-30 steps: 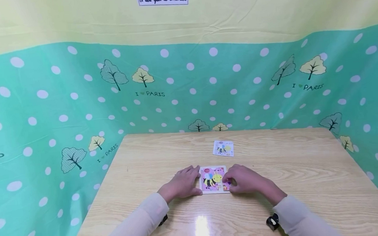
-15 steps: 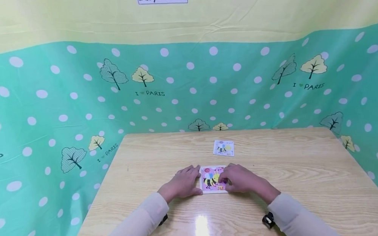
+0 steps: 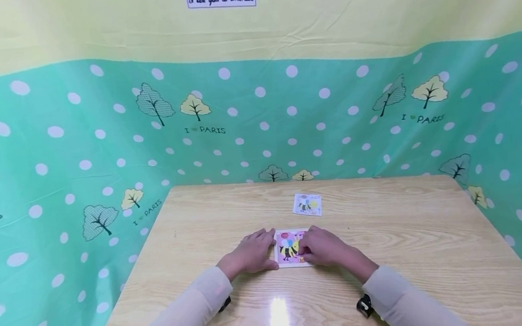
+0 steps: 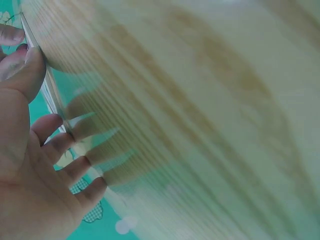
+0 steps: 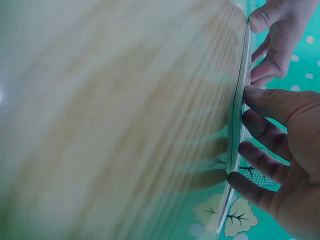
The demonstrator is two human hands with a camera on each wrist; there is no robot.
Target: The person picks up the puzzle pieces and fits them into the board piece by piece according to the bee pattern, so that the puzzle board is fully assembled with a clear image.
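A jigsaw puzzle with a bee picture (image 3: 287, 252) lies on the wooden table in its white-edged tray. My left hand (image 3: 252, 252) rests at its left side, the thumb at the near corner and the forefinger at the far one. In the left wrist view, the left fingers (image 4: 75, 170) are spread and fairly straight, the fingertips down by the tray. My right hand (image 3: 324, 246) bends over the puzzle's right part, fingertips on the picture, and hides that side. In the right wrist view, the right thumb (image 5: 272, 102) and fingers come to the edge; I cannot tell whether they pinch a piece.
A small card (image 3: 307, 204) with the same bee picture lies on the table behind the puzzle. The wooden table (image 3: 416, 253) reflects a bright light streak in front. A green and yellow printed cloth (image 3: 217, 104) hangs around its back and sides.
My right hand has moved a little to the left across the puzzle, and covers more of its right part. A gap line seen at the lower right is now under the hand. The left hand stays put.
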